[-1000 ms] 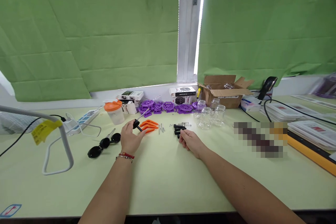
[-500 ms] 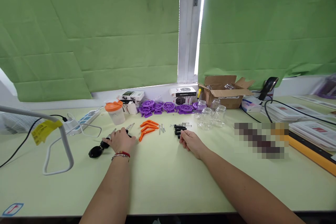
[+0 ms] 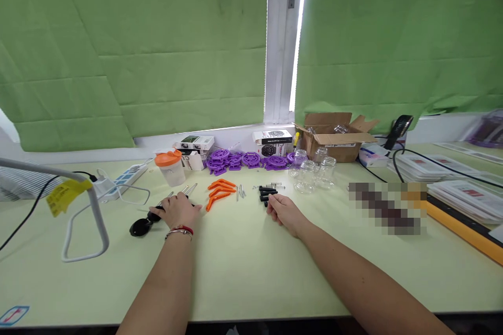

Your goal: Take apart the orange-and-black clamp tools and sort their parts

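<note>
My left hand [image 3: 178,212] rests palm down over black parts, its fingers spread. A round black piece [image 3: 140,227] sticks out on its left, and metal-shafted tools lie just beyond the fingertips. Fingers closed, my right hand [image 3: 286,214] pinches the near end of a group of short black rods [image 3: 268,192]; how many it grips is hidden. Behind the rods lie small coil springs [image 3: 275,186]. Orange bent handles [image 3: 220,188] are laid out between my hands, beside thin metal pins [image 3: 240,192].
Purple wheel-like parts [image 3: 251,160] line the back. Glass jars [image 3: 305,178] stand before an open cardboard box [image 3: 332,149]. An orange-lidded cup [image 3: 170,168] and a power strip [image 3: 128,178] are at the left, near a grey metal frame [image 3: 87,259]. Stacked papers [image 3: 466,201] lie right.
The whole view has shifted slightly. Both hands stay at the same parts, the left over the black pieces and the right at the black rods.
</note>
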